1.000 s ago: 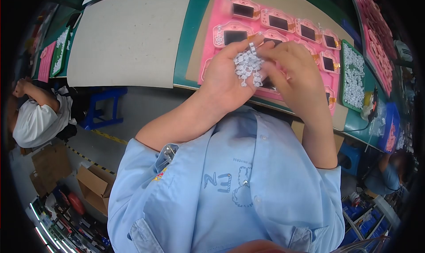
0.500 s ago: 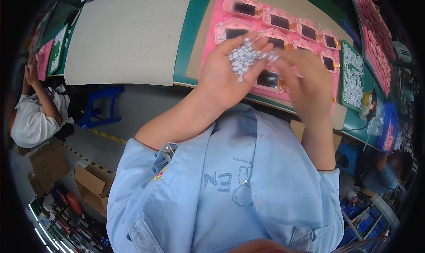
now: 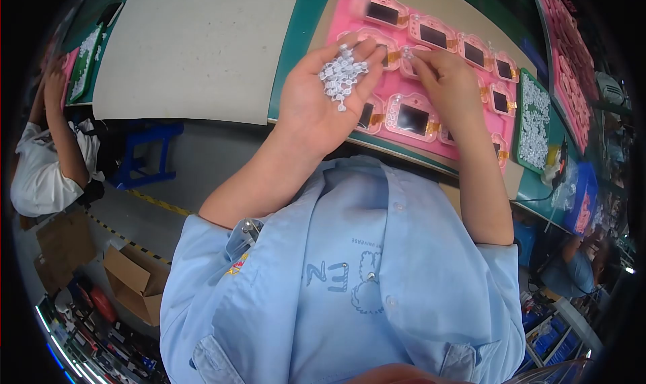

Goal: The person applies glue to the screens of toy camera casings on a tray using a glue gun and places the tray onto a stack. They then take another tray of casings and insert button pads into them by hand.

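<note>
My left hand (image 3: 303, 111) is palm up with its fingers slightly curled, holding a heap of small translucent white button pieces (image 3: 342, 76). To the right, my right hand (image 3: 452, 85) reaches over a pink casing (image 3: 408, 68), thumb and forefinger pinched at its left end. A small clear button piece (image 3: 406, 53) shows at those fingertips; whether it touches the casing I cannot tell. Rows of pink casings with dark screens lie on a pink board (image 3: 390, 85). Nearest me, one casing (image 3: 412, 117) has clear pieces at its left end. My hands partly cover other casings.
Right of the board stands a green tray (image 3: 518, 142) of white pieces. Beyond it are a rack of pink parts (image 3: 568, 68) and a blue bin (image 3: 584, 199). A grey sheet (image 3: 195, 54) covers the left table. Other people (image 3: 50, 172) sit at both sides.
My left hand has moved left with the heap, away from my right hand. My right hand has left the heap and now pinches over a casing in the middle row.
</note>
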Demonstrator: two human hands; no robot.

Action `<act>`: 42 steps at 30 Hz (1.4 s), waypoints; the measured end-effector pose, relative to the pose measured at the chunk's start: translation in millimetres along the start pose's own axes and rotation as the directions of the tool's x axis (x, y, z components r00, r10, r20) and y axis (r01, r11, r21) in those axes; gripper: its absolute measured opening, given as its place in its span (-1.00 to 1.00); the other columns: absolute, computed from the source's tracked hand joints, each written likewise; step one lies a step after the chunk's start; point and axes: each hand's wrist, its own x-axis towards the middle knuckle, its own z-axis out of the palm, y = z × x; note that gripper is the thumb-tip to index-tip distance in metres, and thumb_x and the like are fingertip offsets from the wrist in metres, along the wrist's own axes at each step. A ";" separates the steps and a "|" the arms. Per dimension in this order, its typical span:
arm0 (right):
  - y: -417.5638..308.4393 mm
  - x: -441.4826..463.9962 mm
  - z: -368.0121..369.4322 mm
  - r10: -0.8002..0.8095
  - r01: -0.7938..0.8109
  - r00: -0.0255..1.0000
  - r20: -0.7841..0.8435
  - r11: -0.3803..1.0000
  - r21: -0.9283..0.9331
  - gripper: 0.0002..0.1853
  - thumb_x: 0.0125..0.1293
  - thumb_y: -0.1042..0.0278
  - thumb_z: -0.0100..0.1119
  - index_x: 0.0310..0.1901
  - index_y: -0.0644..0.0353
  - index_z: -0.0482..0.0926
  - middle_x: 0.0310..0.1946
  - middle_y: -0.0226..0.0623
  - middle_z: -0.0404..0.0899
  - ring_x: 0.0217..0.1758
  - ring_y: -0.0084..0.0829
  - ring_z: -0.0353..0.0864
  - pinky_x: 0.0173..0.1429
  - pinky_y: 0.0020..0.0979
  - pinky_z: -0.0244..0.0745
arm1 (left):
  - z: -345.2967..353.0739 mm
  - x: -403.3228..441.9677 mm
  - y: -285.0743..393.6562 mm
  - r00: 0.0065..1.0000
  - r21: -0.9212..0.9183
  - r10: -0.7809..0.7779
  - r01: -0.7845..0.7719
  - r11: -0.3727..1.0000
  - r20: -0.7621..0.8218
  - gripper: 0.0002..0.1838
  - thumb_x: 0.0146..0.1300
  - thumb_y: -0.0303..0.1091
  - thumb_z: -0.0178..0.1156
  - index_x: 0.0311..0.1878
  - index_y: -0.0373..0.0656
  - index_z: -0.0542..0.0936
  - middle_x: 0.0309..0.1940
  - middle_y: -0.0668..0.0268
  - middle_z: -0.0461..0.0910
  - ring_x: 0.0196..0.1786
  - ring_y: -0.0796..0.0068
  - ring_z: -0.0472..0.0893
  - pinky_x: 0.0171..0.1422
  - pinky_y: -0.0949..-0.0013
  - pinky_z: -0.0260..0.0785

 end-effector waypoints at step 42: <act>-23.8 -52.5 -42.9 -0.188 0.192 0.981 -0.046 0.973 0.126 -0.77 -0.03 0.54 0.29 -0.28 0.27 0.54 -0.40 -0.26 0.53 -0.30 -0.26 0.55 -0.26 -0.31 0.48 | -3.4 4.0 -63.7 0.944 0.146 -0.328 0.320 0.936 0.033 -0.71 0.40 -0.30 -0.11 0.00 -0.28 0.48 -0.12 0.13 0.57 -0.11 0.21 0.61 -0.02 0.24 0.55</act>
